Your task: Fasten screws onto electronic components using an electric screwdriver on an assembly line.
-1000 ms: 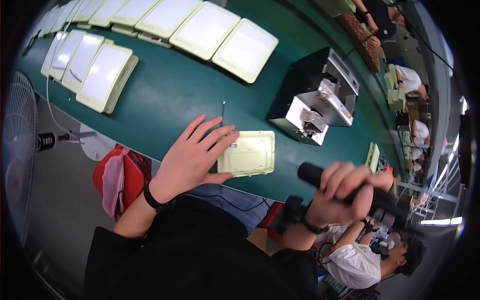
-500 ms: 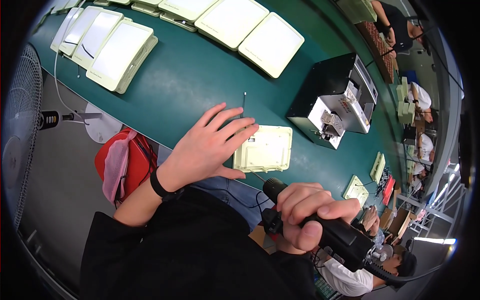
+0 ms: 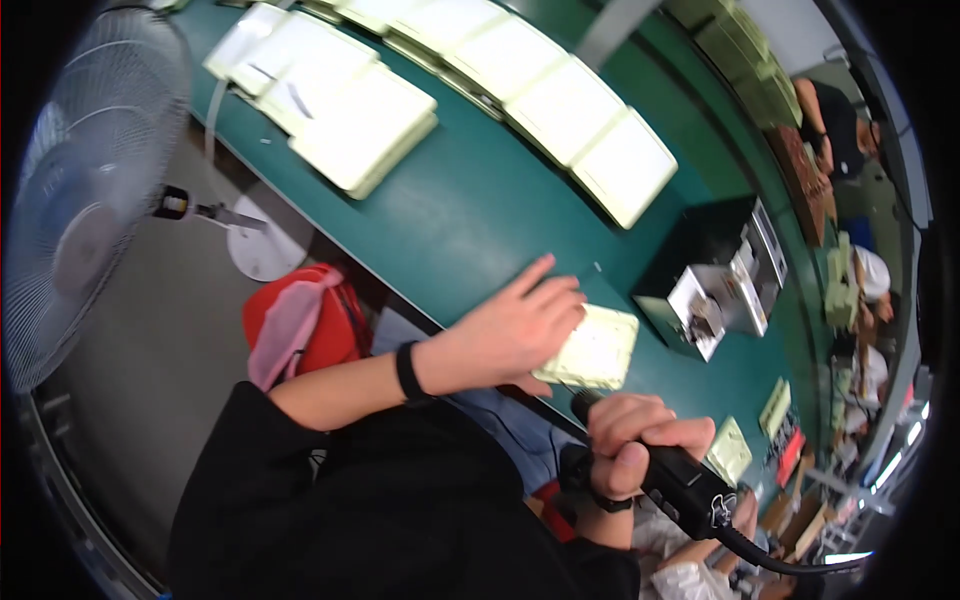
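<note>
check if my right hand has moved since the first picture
Yes: judged against the black and silver machine, the right hand has moved left, bringing the front of the black handheld tool close to the pale green casing.

Black screwdriver [image 3: 682,488], pale yellow-green casing [image 3: 602,345], green tabletop [image 3: 460,200], pink cloth [image 3: 288,335], red seat [image 3: 335,335], black-and-silver machine [image 3: 705,240].

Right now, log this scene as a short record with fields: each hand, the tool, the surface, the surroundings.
Left hand: open, at the left side of a pale yellow-green rectangular plastic shell
Right hand: gripping a black corded handheld tool
Tool end: near the shell's lower edge; contact unclear
Surface: green table
Right: black-and-silver box-shaped machine
Far side: white-faced rectangular panels
Left: round wire-caged fan
</note>
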### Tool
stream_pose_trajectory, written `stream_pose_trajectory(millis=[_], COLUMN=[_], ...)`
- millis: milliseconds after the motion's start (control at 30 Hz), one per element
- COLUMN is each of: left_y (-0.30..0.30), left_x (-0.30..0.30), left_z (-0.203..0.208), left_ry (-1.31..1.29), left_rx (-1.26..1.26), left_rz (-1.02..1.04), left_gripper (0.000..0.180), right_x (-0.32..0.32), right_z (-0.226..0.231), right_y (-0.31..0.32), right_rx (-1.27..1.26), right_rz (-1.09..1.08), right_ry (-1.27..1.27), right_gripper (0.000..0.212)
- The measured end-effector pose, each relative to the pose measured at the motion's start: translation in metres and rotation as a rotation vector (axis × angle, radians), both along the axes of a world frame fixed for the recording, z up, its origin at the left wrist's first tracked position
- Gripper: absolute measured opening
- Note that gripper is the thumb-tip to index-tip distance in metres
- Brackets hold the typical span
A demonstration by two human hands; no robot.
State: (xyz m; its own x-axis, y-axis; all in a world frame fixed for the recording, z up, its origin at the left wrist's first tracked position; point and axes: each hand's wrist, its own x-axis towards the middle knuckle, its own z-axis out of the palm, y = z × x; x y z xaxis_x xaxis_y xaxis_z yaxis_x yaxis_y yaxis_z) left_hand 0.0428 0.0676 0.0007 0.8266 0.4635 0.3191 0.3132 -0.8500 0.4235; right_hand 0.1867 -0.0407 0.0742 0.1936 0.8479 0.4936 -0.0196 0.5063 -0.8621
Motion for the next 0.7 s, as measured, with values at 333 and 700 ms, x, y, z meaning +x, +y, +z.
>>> stream_pose_trajectory(millis=[333, 700], left_y=[-0.003, 0.027], left_x=[-0.054, -0.09], left_z=[0.018, 0.004], left_ry=[0.096, 0.236], left_rx=[-0.009, 0.463], left_rz=[0.225, 0.892], left_gripper=[0.084, 0.076], right_x=[0.021, 0.052], right_z=[0.025, 0.015], right_y=[-0.031, -0.058], right_rx=[0.262, 0.234], right_rz=[-0.004, 0.072], right_ry=[0.175, 0.357], right_gripper=[0.033, 0.032])
